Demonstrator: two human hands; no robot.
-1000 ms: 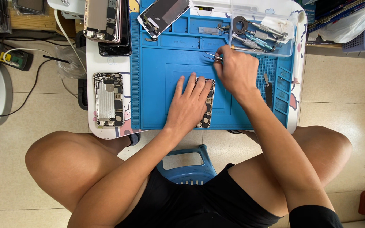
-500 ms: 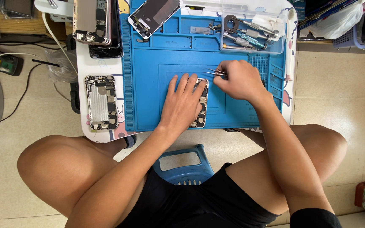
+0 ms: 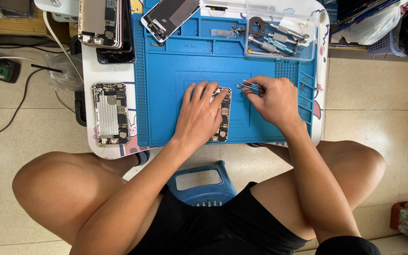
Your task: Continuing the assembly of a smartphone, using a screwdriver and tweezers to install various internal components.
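Note:
An opened phone body [image 3: 223,117] lies on the blue work mat [image 3: 175,123] on a small white table. My left hand [image 3: 200,114] lies flat over the phone and covers most of it. My right hand [image 3: 273,100] sits just to the phone's right and grips thin metal tweezers [image 3: 246,85]. The tweezer tips hold a tiny metal part just above the phone's top right corner.
A second opened phone body [image 3: 110,113] lies left of the mat. A stack of phones [image 3: 101,23] and a detached screen [image 3: 169,18] lie at the table's far edge. A clear tray [image 3: 308,52] holds screwdrivers. A blue stool [image 3: 203,183] stands between my knees.
My right hand with the tweezers has moved from the tray side down to the phone's top right corner. My left hand has stayed on the phone.

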